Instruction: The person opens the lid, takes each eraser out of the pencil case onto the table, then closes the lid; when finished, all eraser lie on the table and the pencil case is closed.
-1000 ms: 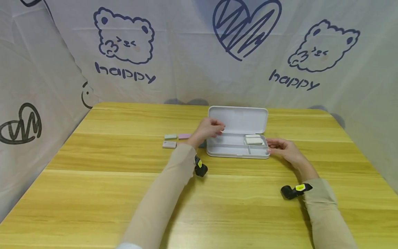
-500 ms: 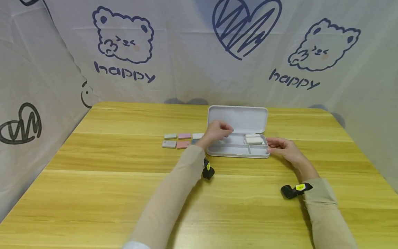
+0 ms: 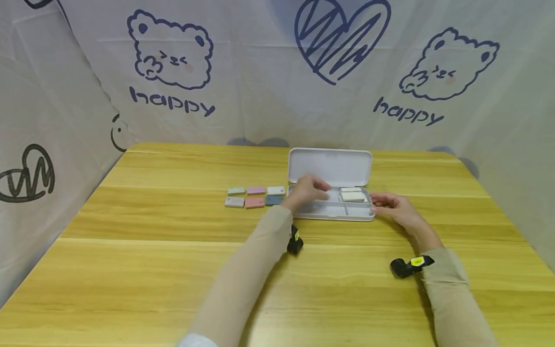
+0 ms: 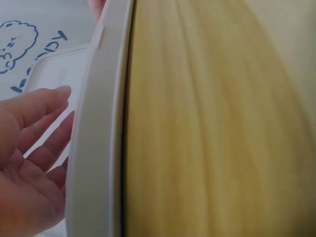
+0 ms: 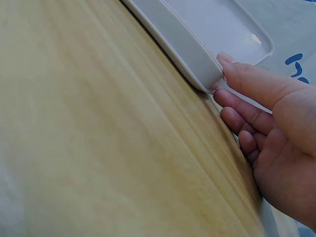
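Observation:
An open white pencil case lies on the table with its lid raised at the back. My left hand reaches over its long rear compartment, thumb and fingers apart. The left wrist view shows this hand behind the case's front wall, with nothing visible between thumb and fingers. At the right end, my right hand holds the case by its corner. In the right wrist view, the thumb is at the rim and the forefinger is outside the corner. White erasers sit in the rear compartment's right part.
Left of the case, several erasers lie in two rows: green, purple and white behind, grey, pink and blue in front. A printed cloth hangs behind the wooden table.
My left hand has moved right and lower over the case, its thumb and fingers now farther apart. More erasers show behind its wrist. The right hand stays at the case's end.

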`<state>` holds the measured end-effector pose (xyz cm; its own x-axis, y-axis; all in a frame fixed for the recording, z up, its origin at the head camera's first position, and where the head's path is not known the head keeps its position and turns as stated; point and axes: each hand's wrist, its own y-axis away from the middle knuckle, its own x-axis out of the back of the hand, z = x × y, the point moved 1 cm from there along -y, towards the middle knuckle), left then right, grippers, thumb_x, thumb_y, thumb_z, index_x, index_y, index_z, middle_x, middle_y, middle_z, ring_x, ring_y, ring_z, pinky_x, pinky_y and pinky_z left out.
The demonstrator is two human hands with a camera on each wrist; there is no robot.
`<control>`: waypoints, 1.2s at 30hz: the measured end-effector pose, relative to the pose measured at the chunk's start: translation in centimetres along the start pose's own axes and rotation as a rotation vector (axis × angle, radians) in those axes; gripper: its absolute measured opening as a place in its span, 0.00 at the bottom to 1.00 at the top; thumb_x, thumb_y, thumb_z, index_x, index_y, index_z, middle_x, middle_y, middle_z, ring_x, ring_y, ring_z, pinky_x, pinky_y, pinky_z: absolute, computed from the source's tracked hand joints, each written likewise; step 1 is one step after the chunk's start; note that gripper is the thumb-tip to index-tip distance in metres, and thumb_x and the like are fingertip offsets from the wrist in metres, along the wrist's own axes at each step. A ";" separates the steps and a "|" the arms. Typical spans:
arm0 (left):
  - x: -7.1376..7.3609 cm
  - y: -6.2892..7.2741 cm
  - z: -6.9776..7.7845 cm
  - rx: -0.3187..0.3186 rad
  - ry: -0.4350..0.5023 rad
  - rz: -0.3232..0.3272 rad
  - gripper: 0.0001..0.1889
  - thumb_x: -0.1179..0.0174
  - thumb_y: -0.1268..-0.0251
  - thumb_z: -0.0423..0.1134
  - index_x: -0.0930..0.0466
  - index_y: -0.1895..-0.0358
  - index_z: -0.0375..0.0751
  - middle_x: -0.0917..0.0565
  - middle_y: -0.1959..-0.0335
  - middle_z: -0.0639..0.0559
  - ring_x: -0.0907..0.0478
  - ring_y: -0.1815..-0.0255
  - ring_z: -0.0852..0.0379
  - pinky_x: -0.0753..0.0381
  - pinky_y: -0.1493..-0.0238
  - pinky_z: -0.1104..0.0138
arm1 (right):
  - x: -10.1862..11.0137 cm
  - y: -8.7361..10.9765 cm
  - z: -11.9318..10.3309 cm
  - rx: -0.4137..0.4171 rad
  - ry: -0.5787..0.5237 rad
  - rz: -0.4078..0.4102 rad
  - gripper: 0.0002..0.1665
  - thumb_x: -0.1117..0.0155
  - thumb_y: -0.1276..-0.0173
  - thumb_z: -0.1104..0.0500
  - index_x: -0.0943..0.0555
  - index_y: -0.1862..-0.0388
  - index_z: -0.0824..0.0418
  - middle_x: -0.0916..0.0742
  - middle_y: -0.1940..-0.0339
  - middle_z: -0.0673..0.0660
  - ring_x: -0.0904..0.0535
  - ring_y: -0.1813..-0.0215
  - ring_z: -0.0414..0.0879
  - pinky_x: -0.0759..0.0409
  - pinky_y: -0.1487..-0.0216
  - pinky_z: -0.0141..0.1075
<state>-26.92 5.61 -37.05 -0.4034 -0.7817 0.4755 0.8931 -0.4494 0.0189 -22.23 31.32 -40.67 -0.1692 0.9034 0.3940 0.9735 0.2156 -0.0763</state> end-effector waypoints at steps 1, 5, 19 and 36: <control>-0.2 -0.1 0.0 0.003 -0.005 -0.004 0.12 0.37 0.51 0.28 0.19 0.60 0.33 0.18 0.62 0.45 0.23 0.63 0.57 0.27 0.64 0.75 | 0.0 0.0 0.0 0.002 -0.003 0.000 0.27 0.38 0.41 0.65 0.32 0.47 0.80 0.19 0.64 0.41 0.27 0.61 0.36 0.29 0.61 0.24; -1.0 -0.9 -0.3 0.023 -0.052 -0.012 0.11 0.34 0.54 0.30 0.17 0.62 0.37 0.17 0.65 0.49 0.23 0.65 0.57 0.25 0.65 0.71 | 0.0 0.0 0.1 0.010 -0.001 -0.002 0.27 0.38 0.41 0.65 0.32 0.47 0.80 0.19 0.64 0.41 0.27 0.62 0.36 0.29 0.61 0.24; -3.1 -2.2 0.5 -0.001 -0.085 -0.013 0.13 0.33 0.57 0.29 0.21 0.64 0.34 0.18 0.67 0.50 0.23 0.66 0.60 0.27 0.63 0.76 | 0.0 -0.1 0.2 0.006 0.006 0.001 0.27 0.38 0.41 0.65 0.32 0.47 0.79 0.20 0.64 0.41 0.27 0.62 0.36 0.28 0.62 0.24; -3.4 -1.4 1.9 0.023 -0.190 0.025 0.14 0.29 0.60 0.33 0.21 0.66 0.38 0.21 0.73 0.55 0.28 0.73 0.61 0.30 0.72 0.75 | -0.1 0.0 0.1 0.016 0.020 0.007 0.26 0.38 0.41 0.65 0.31 0.47 0.79 0.19 0.65 0.41 0.26 0.63 0.36 0.28 0.63 0.25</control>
<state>-26.46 9.72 -37.07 -0.3379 -0.6957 0.6339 0.9076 -0.4192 0.0237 -22.19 31.27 -40.75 -0.1589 0.8974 0.4115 0.9721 0.2151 -0.0935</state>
